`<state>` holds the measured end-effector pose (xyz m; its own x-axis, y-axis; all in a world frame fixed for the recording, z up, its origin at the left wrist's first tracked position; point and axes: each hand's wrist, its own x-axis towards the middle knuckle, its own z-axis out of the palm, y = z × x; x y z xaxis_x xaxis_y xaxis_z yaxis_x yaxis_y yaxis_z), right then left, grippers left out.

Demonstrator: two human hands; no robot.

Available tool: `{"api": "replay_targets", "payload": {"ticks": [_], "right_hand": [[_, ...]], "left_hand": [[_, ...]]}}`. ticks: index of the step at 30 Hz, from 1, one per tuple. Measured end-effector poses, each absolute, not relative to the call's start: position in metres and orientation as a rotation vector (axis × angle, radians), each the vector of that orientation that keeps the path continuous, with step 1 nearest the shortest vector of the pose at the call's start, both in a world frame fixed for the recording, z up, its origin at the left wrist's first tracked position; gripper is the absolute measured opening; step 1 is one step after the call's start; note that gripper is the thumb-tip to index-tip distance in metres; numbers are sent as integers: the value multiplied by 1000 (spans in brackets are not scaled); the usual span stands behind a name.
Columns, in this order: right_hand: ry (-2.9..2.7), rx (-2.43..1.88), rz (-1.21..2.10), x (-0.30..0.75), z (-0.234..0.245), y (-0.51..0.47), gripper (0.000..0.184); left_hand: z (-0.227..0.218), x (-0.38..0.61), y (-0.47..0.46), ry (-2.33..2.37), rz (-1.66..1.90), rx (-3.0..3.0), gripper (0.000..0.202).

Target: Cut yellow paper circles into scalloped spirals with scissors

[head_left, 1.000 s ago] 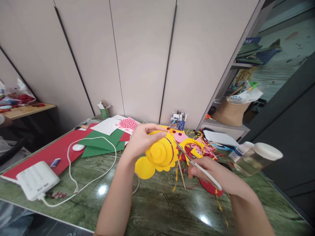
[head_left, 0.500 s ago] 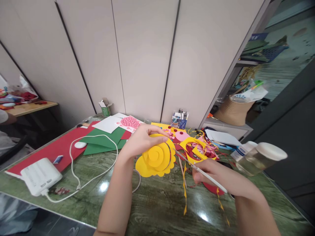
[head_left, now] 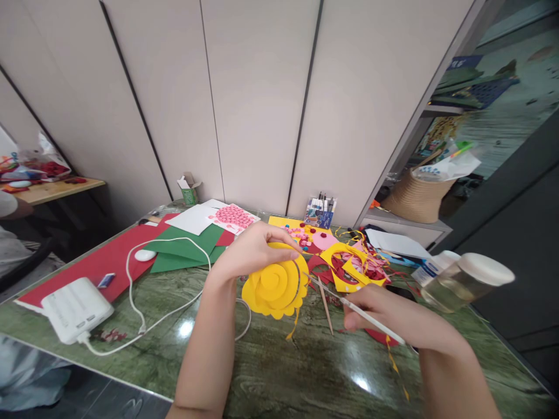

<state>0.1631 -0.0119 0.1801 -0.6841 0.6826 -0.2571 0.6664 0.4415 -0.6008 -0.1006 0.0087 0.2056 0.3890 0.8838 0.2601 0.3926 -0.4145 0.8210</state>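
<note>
so, our left hand pinches the top of the yellow paper spiral btwn thumb and fingers and holds it just above the green marble table, in front of us. our right hand is closed round the handles of the scissors, whose blade tips sit at the spiral's right edge. whether they touch it, we can't tell.

vs a sec ago the spiral sits lower and has turned. the flat yellow disc that hung at its lower left no longer shows apart from it. the long strip that dangled by the scissors half a sec ago is gone, and a short yellow curl now hangs under the scalloped rim. we read that as the trimming moving on round the rim.

a wooden stick lies just beside the blades, w/ yellow offcuts behind it.
</note>
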Motion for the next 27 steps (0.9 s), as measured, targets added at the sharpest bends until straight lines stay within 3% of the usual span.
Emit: {"api": "replay_targets", "payload": {"ticks": [9, 18, 27], "right_hand": [[-2633, -1203, 1097, 162, 179, -13, 43], [-2687, -1246, 1081, 163, 171, -9, 30], [-2674, -1248, 1096, 164, 168, -5, 47]], "left_hand": [[204, -104, 9, 1066, 897, 2025, 15], [206, -104, 8, 1010, 831, 2076, 12], [205, -104, 10, 1064, 873, 2042, 13]]}}
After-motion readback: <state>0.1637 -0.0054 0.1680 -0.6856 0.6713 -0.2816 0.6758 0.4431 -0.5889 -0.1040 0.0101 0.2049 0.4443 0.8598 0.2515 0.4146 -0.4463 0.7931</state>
